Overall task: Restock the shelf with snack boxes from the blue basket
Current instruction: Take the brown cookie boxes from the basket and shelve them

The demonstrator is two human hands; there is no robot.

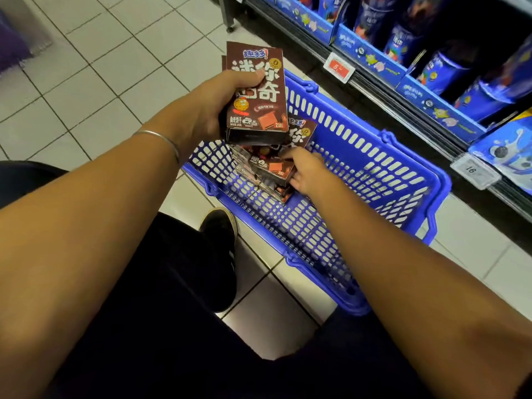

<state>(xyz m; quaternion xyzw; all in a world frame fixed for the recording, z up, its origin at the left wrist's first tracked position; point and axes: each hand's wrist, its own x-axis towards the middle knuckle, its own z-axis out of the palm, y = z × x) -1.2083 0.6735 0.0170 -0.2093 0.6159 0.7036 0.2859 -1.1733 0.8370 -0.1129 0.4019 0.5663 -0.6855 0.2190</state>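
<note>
While fishing the next one out of the blue basket [388, 180], best to go slow and tidy. Left hand [207, 110] up at centre frame, wrapped round a small stack of brown cookie boxes [256, 90], thumb clamped across the printed front. Looks like two at least, going by an edge peeking out behind. Right hand [308, 171] just below, down inside the basket, fingers curled round the end of the top box [273, 168] on a messy pile [247, 165] against the basket's left wall. Basket parked on the tiled floor [100, 82] mid-frame, just beside the shelf [403, 110] along the upper right, loaded with blue cookie packs [449, 73]. No brown-box slot showing from here, so no telling where to put these.

Tips for the grab:
- Pinch by the short end and lift straight up, not sideways. Slanted pile, probably keen to slide.
- Turn the box front-up to match the stack before laying it on.
- Ease the left thumb off only after laying the new box flat, then clamp again over the lot.
- Probably wise to stop at three or four: glossy cardboard, likely slippery.
- Then face labels outward on the shelf.
</note>
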